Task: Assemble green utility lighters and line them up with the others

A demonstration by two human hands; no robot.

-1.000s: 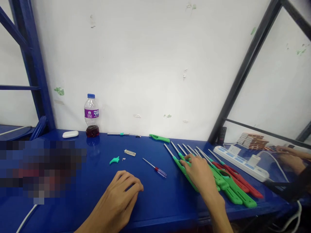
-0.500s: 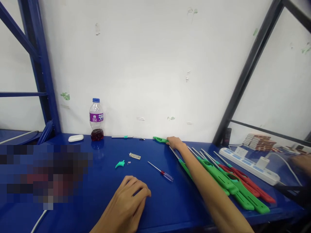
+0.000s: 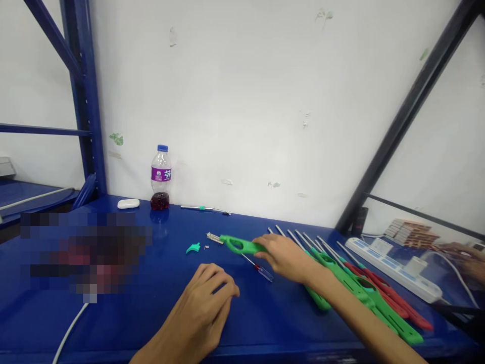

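My right hand [image 3: 286, 258] grips a green lighter handle [image 3: 242, 246] by one end, above the middle of the blue table. The handle's far end points left and overlaps a small pale, clear part [image 3: 214, 237]. Below the handle lies a screwdriver [image 3: 264, 273] with a clear and red grip, its shaft partly covered. A teal trigger piece [image 3: 193, 247] and a tiny pale bit [image 3: 206, 247] lie to the left. My left hand [image 3: 206, 303] rests on the table near its front edge, fingers loosely bent and slightly apart, nothing visible in them.
Several green lighters [image 3: 352, 283] and red lighters [image 3: 394, 293] lie to the right beside a white power strip [image 3: 397, 273]. Along the wall are a metal lighter tube [image 3: 195, 208], a bottle [image 3: 161, 177] and a white case [image 3: 128, 203]. Another person's hand [image 3: 475, 260] shows far right.
My right hand has brought the green handle from near the wall toward me and to the left, over the small parts. My left hand stays about where it was. The view has shifted slightly.
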